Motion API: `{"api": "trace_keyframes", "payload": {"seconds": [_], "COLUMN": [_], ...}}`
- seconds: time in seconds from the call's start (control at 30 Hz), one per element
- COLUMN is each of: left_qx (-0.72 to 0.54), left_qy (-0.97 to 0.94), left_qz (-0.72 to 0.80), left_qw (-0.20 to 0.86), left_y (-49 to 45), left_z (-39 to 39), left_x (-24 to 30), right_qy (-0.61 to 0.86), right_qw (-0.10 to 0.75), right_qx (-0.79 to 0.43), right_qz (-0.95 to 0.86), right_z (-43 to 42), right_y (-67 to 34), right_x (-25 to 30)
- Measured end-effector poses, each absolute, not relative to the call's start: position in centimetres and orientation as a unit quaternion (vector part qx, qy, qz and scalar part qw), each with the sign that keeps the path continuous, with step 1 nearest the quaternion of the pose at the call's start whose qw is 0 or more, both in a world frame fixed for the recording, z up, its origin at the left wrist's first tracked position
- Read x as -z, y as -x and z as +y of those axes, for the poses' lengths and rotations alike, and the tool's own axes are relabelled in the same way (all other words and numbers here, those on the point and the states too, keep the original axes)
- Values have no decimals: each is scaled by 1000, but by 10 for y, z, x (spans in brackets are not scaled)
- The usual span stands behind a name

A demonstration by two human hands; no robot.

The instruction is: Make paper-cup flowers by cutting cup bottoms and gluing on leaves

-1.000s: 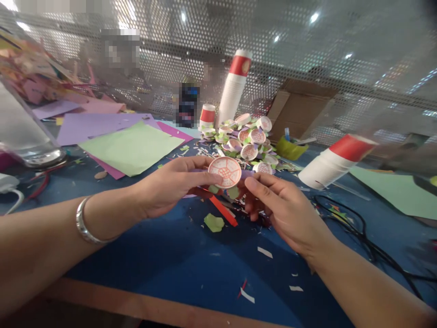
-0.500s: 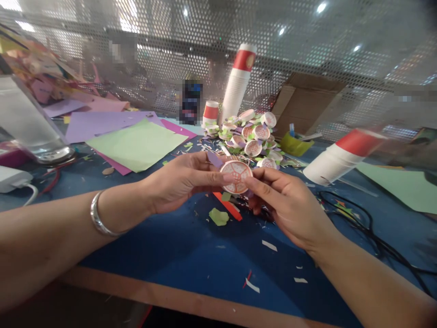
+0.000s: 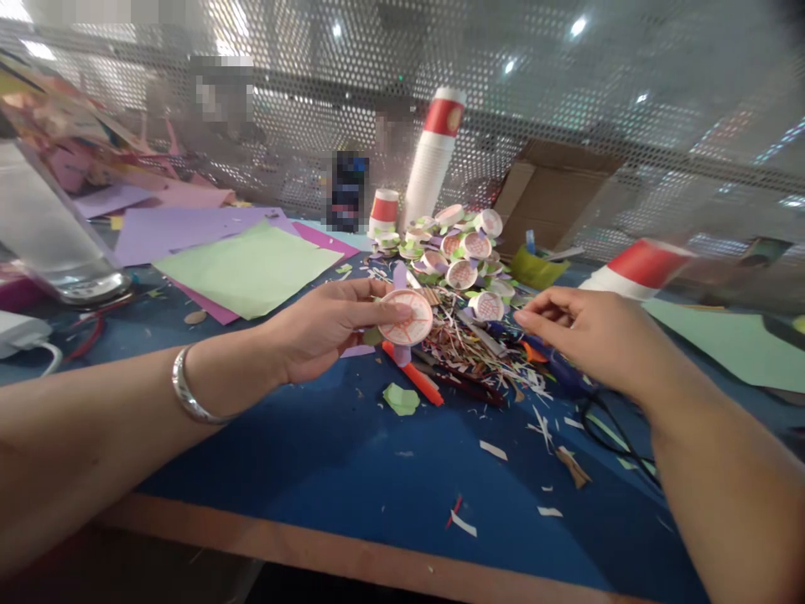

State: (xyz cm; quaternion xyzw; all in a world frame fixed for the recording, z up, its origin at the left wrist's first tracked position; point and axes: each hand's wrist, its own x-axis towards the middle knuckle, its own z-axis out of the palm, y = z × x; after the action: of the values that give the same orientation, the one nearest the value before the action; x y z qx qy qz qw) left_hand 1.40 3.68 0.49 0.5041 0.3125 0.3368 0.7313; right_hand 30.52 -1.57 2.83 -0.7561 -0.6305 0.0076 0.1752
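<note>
My left hand (image 3: 320, 327) pinches a round white paper disc with a red pattern (image 3: 407, 317), held up over the blue table (image 3: 352, 470); purple and green paper petals stick out from behind the disc. My right hand (image 3: 591, 335) hovers to the right, apart from the disc, fingers loosely curled and holding nothing, just above a heap of paper shreds (image 3: 478, 348) and a blue-handled tool (image 3: 563, 369). An orange marker (image 3: 415, 379) lies under the disc.
A pile of similar discs (image 3: 462, 252) sits behind, beside a tall stack of red-and-white paper cups (image 3: 433, 155) and a fallen stack (image 3: 635, 264). Green and purple sheets (image 3: 245, 264) lie left. Black cables (image 3: 622, 436) run right. A perforated metal screen (image 3: 566, 126) closes the back.
My right hand let go of the disc and moved right, over the shreds. My left hand still holds the disc, shifted slightly left.
</note>
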Motion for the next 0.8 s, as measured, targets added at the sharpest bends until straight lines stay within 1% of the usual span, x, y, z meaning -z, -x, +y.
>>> {"api": "trace_keyframes", "payload": {"seconds": [0.17,0.33,0.6,0.73,0.8], "left_qx": [-341,-335,-336,-339,-343], "left_qy": [-460,-457,-490,-518,-504], "left_qz": [321,343,309,273,288], "left_qw": [754,749,743,737,739], "left_y": [-14,-14,-12,-12,-13], "left_z": [37,38,40,39,39], "left_x": [-9,-9,-7,-8,-8], "right_qy": [782,780,789,790,788], "right_qw": [109,78,78,98,112], "right_qx": [-27,-51,-129,-185,-213], "right_qz": [-614,-619,-595,-577,-567], "right_z": [-10,-10,-12,-17,-19], "right_y": [-325,-335,-351,-356,-357], "right_x": [-27,-27,-22,-21,-21]}}
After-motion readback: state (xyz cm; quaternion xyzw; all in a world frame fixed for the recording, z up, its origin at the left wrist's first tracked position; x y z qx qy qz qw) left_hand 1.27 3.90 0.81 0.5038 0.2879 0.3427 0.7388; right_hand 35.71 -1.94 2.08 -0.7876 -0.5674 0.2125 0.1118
